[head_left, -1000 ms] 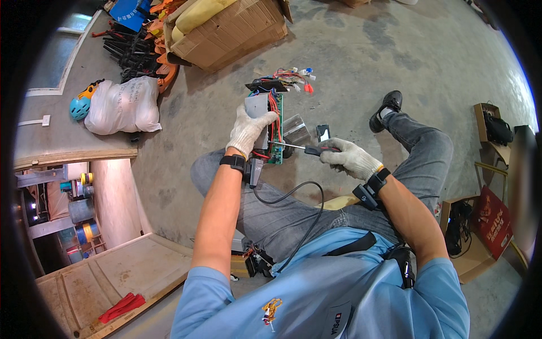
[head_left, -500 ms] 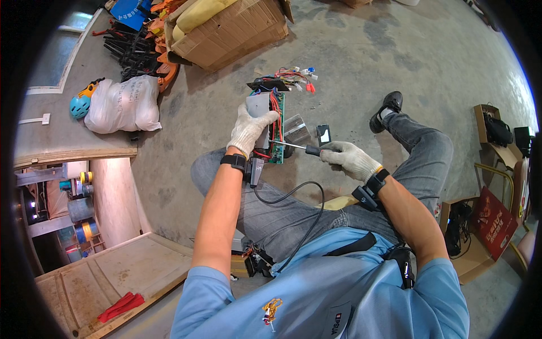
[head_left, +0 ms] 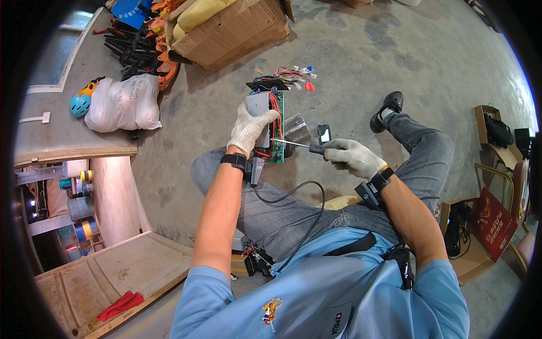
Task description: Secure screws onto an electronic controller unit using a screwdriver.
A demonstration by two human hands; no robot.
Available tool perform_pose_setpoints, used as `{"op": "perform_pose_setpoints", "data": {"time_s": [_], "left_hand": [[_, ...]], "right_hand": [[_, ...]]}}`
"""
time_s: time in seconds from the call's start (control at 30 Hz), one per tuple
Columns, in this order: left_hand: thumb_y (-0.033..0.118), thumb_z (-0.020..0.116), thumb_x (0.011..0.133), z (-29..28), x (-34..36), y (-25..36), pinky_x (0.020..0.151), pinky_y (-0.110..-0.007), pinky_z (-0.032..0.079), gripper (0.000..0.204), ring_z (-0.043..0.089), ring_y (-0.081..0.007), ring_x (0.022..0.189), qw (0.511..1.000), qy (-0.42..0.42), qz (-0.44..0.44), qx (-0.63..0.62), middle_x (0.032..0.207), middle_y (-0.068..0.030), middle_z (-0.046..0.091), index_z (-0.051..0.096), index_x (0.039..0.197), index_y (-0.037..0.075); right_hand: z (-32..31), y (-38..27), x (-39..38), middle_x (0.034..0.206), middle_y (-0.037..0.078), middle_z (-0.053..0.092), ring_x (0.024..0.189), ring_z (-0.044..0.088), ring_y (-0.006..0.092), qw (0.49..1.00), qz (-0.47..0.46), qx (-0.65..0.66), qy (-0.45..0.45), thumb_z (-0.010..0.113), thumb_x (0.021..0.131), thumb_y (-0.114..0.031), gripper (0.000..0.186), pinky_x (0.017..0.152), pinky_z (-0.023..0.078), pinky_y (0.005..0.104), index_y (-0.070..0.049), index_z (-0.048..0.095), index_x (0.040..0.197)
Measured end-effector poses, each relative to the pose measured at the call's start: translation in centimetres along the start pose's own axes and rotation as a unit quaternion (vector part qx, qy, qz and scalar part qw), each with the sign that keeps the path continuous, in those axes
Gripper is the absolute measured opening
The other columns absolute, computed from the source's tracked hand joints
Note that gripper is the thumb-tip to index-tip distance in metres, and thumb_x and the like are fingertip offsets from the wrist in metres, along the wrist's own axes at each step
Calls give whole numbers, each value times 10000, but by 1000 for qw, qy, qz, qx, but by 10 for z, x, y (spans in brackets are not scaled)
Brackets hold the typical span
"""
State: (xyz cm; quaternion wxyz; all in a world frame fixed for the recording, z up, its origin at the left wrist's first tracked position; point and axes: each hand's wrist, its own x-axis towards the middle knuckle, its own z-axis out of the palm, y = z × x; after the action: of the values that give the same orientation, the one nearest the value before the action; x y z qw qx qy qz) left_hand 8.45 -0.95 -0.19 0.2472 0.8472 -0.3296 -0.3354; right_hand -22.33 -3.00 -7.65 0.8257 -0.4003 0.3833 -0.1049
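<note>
My gloved left hand (head_left: pixel 248 129) grips a grey metal-cased electronic unit (head_left: pixel 258 104), its thumb lying across the casing. Along the unit's right side runs a green circuit board (head_left: pixel 280 116) with red wires over it. In my gloved right hand (head_left: pixel 355 156) is a screwdriver (head_left: pixel 317 149), closed around its dark handle. The shaft points left, and its tip meets the unit's lower right edge; whether it sits in a screw is too small to tell. Colourful wires with plugs (head_left: pixel 295 77) fan out beyond the unit. A finned metal heat sink (head_left: pixel 297 129) lies beside the board.
A small black box with a white face (head_left: pixel 323 134) lies on the floor near my right hand. Farther off stand a cardboard box (head_left: pixel 231 37) and a white sack (head_left: pixel 125 104). A wooden panel (head_left: pixel 130 277) with a red cloth is at lower left. My legs flank the work.
My right hand has tilted a little, and the screwdriver's handle has shifted slightly right. The left hand and the unit stay in place.
</note>
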Motion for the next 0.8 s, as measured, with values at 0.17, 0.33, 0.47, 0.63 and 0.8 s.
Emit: {"op": "perform_pose_setpoints", "data": {"time_s": [0.17, 0.33, 0.47, 0.63, 0.8], "left_hand": [[584, 907, 673, -2, 9, -11, 1107, -452, 498, 1248, 608, -393, 1336, 1000, -13, -12, 10, 1483, -276, 586, 341, 1627, 13], [571, 908, 677, -2, 5, -5, 1101, -456, 499, 1234, 616, -381, 1319, 1000, -15, -7, 2, 1467, -260, 599, 346, 1622, 11], [554, 900, 685, -2, 7, -4, 1095, -453, 503, 1198, 614, -370, 1318, 1000, -26, 3, -4, 1448, -239, 613, 362, 1615, 24], [550, 900, 688, -4, 8, -5, 1078, -443, 513, 1126, 630, -360, 1290, 1000, -21, 15, -6, 1429, -231, 626, 430, 1564, 20], [532, 902, 693, 0, 8, -3, 1074, -436, 514, 1089, 640, -346, 1272, 998, -19, 35, -48, 1401, -220, 641, 455, 1535, 6]], "right_hand": [[-11, -14, -4, 977, 31, 691, 771, 591, 83, 999, -11, 12, 34, 784, 961, -237, 412, 663, 490, 249, 32, 683, 1256], [-40, -6, 7, 989, 37, 707, 795, 608, 95, 993, -25, 78, 80, 768, 979, -231, 370, 677, 491, 258, 19, 692, 1241], [-57, 8, 16, 963, 45, 699, 771, 607, 107, 984, -43, 113, 129, 760, 982, -209, 322, 650, 489, 269, 18, 693, 1202], [-75, 20, 29, 846, 60, 647, 652, 593, 158, 971, 73, -43, 223, 754, 943, -291, 330, 591, 485, 328, 25, 695, 1015], [-97, 29, 52, 846, 114, 656, 666, 633, 213, 946, 70, -182, 258, 747, 899, -325, 437, 629, 525, 369, 92, 688, 1018]]}}
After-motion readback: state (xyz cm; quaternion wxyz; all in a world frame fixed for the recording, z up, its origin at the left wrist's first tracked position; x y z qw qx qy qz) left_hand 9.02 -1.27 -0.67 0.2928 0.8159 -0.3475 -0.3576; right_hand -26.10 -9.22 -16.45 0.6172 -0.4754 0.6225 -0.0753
